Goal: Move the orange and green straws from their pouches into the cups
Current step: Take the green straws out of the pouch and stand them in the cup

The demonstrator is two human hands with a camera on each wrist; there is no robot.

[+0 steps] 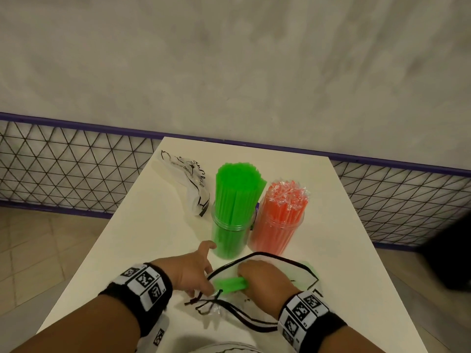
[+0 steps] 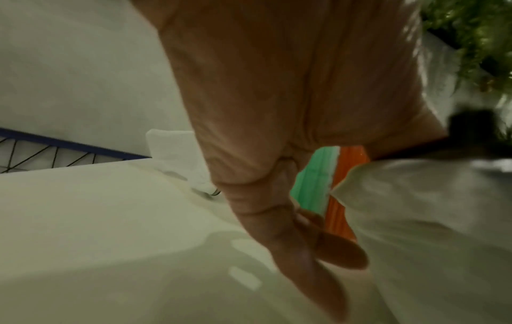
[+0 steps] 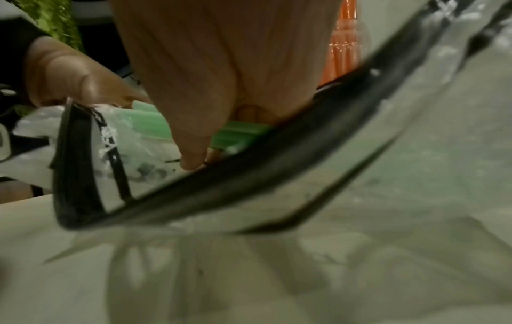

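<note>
Two clear cups stand mid-table: one packed with green straws (image 1: pixel 233 197), one with wrapped orange straws (image 1: pixel 280 215). In front of them lies a clear pouch (image 1: pixel 285 268) with black trim. My right hand (image 1: pixel 251 277) reaches into its mouth and grips a bunch of green straws (image 1: pixel 229 284) that pokes out to the left. My left hand (image 1: pixel 197 278) pinches the pouch's mouth edge by the drawstring. In the right wrist view the right hand's fingers (image 3: pixel 194 149) curl over the green straws (image 3: pixel 243 131) inside the pouch's black rim (image 3: pixel 249 175), and the left thumb (image 3: pixel 72 74) holds the pouch edge.
An empty crumpled pouch (image 1: pixel 190 184) lies at the back left of the white table (image 1: pixel 142 238). A wire mesh fence with a purple rail (image 1: pixel 63 161) runs behind the table. The table's left edge and floor tiles are close by.
</note>
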